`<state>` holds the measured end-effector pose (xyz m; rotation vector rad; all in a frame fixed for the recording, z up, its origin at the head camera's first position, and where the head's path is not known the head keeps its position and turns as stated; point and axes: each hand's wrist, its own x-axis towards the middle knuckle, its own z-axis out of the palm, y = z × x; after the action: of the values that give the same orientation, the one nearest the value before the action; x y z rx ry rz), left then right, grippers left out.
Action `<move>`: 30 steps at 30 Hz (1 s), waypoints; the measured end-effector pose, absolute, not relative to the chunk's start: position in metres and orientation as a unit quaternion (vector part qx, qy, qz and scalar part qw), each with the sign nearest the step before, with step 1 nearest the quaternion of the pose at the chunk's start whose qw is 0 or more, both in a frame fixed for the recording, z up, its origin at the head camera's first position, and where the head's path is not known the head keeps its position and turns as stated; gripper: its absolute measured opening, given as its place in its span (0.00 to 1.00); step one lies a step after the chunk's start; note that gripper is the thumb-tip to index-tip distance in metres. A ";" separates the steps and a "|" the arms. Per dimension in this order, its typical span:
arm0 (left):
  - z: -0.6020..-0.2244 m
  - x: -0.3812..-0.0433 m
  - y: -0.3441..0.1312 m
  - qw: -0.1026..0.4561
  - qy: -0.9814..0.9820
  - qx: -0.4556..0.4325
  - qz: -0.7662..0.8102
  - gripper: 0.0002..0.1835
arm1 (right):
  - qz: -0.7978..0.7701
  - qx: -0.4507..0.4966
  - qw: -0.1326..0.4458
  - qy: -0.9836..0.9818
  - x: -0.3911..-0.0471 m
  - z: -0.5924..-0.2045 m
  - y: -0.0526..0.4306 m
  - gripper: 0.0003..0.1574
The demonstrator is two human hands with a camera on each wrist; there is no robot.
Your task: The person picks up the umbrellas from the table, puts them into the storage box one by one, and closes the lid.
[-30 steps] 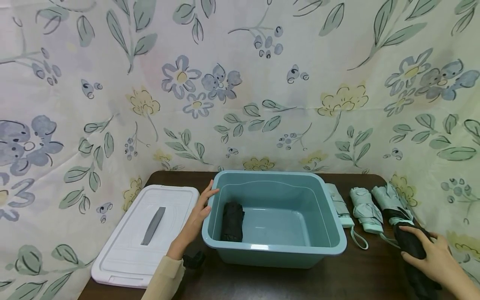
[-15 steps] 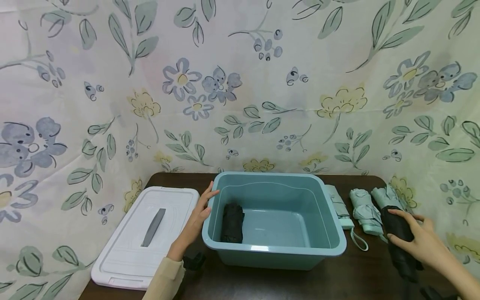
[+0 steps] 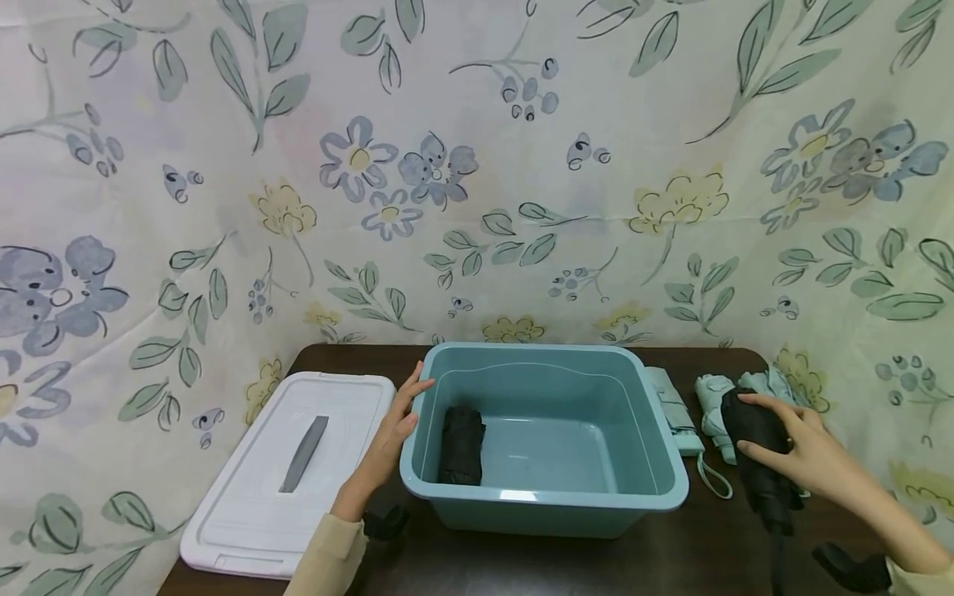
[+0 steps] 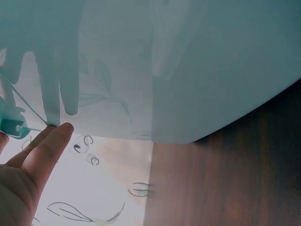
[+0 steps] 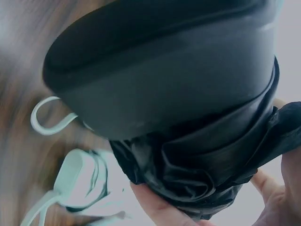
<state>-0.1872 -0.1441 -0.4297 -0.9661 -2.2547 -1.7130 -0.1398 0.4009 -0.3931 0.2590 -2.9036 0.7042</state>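
Grips the black umbrella [image 3: 763, 484] in a curled right hand [image 3: 808, 451], over the tabletop [image 3: 656, 563] right of the bin [image 3: 529, 515]; looks mid-transfer, so probably needs carrying left over the rim next. Touches the bin's left end with a nearly straight-fingered left hand [image 3: 391, 430]. Partly hides two pale umbrellas [image 3: 710, 406] behind.

A black folded umbrella [image 3: 756, 443] is gripped by the right hand [image 3: 808, 455], its cloth gathered in loose wrinkles below a broad, smooth end piece. It slants to the right of the bin, partly hiding two pale green folded umbrellas. The light blue, rectangular bin [image 3: 551, 389] stands upright and lidless, and the left hand [image 3: 391, 426] touches its left rim. Inside, a rolled black bundle [image 3: 462, 444] lies along the left wall.
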 end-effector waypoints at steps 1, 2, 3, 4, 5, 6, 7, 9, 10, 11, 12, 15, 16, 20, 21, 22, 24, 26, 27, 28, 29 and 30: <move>-0.425 -0.185 -0.143 0.072 -0.749 -0.323 -0.574 0.25 | 0.240 0.093 0.073 -0.964 -0.141 -0.392 0.400 0.43; -0.422 -0.183 -0.142 0.071 -0.748 -0.323 -0.576 0.25 | 0.245 0.100 0.075 -0.962 -0.143 -0.392 0.400 0.43; -0.420 -0.182 -0.141 0.071 -0.748 -0.323 -0.575 0.25 | 0.250 0.109 0.080 -0.959 -0.145 -0.391 0.399 0.42; -0.419 -0.182 -0.141 0.071 -0.749 -0.323 -0.574 0.25 | 0.254 0.115 0.082 -0.957 -0.147 -0.389 0.399 0.42; -0.419 -0.182 -0.141 0.071 -0.749 -0.324 -0.573 0.25 | 0.258 0.124 0.088 -0.954 -0.149 -0.388 0.398 0.42; -0.418 -0.181 -0.141 0.070 -0.749 -0.324 -0.574 0.25 | 0.264 0.133 0.094 -0.951 -0.151 -0.387 0.397 0.41; -0.419 -0.181 -0.141 0.069 -0.749 -0.324 -0.574 0.25 | 0.269 0.139 0.100 -0.948 -0.153 -0.386 0.396 0.41; -0.419 -0.181 -0.141 0.068 -0.749 -0.322 -0.574 0.25 | 0.278 0.153 0.106 -0.942 -0.156 -0.382 0.393 0.40; -0.419 -0.181 -0.141 0.067 -0.749 -0.322 -0.575 0.25 | 0.284 0.158 0.106 -0.940 -0.157 -0.381 0.392 0.40; -0.420 -0.181 -0.141 0.067 -0.748 -0.322 -0.576 0.25 | 0.292 0.165 0.106 -0.936 -0.158 -0.379 0.390 0.39; -0.420 -0.181 -0.141 0.066 -0.748 -0.322 -0.576 0.25 | 0.297 0.170 0.105 -0.934 -0.159 -0.378 0.388 0.39; -0.420 -0.182 -0.141 0.065 -0.746 -0.323 -0.579 0.25 | 0.309 0.179 0.095 -0.929 -0.161 -0.372 0.383 0.39; -0.421 -0.182 -0.141 0.064 -0.744 -0.323 -0.581 0.25 | 0.314 0.179 0.090 -0.928 -0.162 -0.370 0.382 0.39; -0.421 -0.183 -0.141 0.064 -0.743 -0.324 -0.583 0.25 | 0.327 0.166 0.058 -0.928 -0.164 -0.360 0.375 0.40; -0.421 -0.183 -0.141 0.064 -0.743 -0.324 -0.583 0.25 | 0.331 0.161 0.049 -0.928 -0.164 -0.358 0.373 0.40; -0.421 -0.182 -0.141 0.065 -0.743 -0.324 -0.582 0.25 | 0.334 0.157 0.042 -0.929 -0.164 -0.356 0.371 0.40; -0.421 -0.182 -0.141 0.066 -0.745 -0.324 -0.579 0.25 | 0.337 0.150 0.031 -0.929 -0.166 -0.352 0.366 0.41; -0.420 -0.182 -0.141 0.067 -0.746 -0.324 -0.579 0.25 | 0.340 0.150 0.026 -0.928 -0.168 -0.348 0.361 0.41; -0.420 -0.182 -0.141 0.067 -0.745 -0.324 -0.579 0.25 | 0.341 0.149 0.024 -0.928 -0.170 -0.347 0.359 0.41; -0.420 -0.182 -0.141 0.067 -0.745 -0.324 -0.579 0.25 | 0.344 0.151 0.024 -0.926 -0.172 -0.346 0.356 0.41; -0.420 -0.182 -0.141 0.067 -0.744 -0.325 -0.580 0.25 | 0.347 0.152 0.022 -0.925 -0.174 -0.345 0.354 0.41; -0.420 -0.182 -0.141 0.067 -0.743 -0.326 -0.580 0.25 | 0.351 0.153 0.021 -0.923 -0.176 -0.343 0.352 0.41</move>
<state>-0.1821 -0.1410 -0.4198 -0.9810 -2.2404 -1.7493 -0.1756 0.3521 -0.3435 0.4752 -2.8630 1.0882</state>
